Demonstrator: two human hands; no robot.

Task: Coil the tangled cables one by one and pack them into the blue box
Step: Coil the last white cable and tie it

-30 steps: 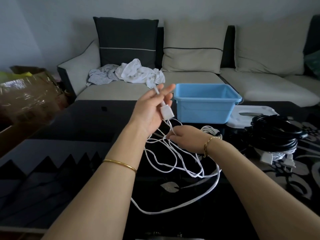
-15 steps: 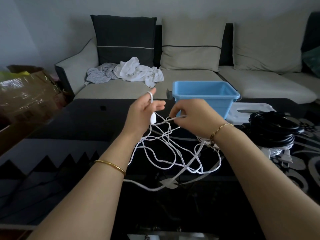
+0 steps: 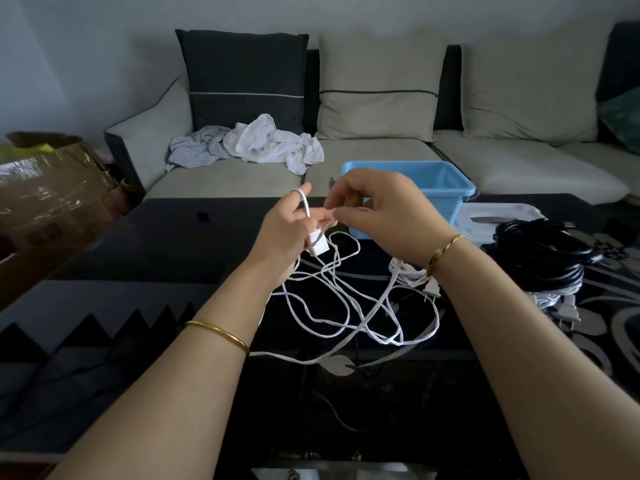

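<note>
I see a glossy black counter [image 3: 138, 258]; the rectangular blue plastic box [image 3: 450, 188] sits at its far edge, a round black coil [image 3: 547, 258] at the right edge. Thin white cable [image 3: 346, 306] sprawls tangled mid-counter. My left grip [image 3: 287, 233] curls round its blocky plug end; my right grip [image 3: 388, 216] pinches a strand.

a home living room: cushioned sofa [image 3: 381, 161] with crumpled clothes [image 3: 263, 143] behind a dark glass coffee table [image 3: 138, 258]
</note>
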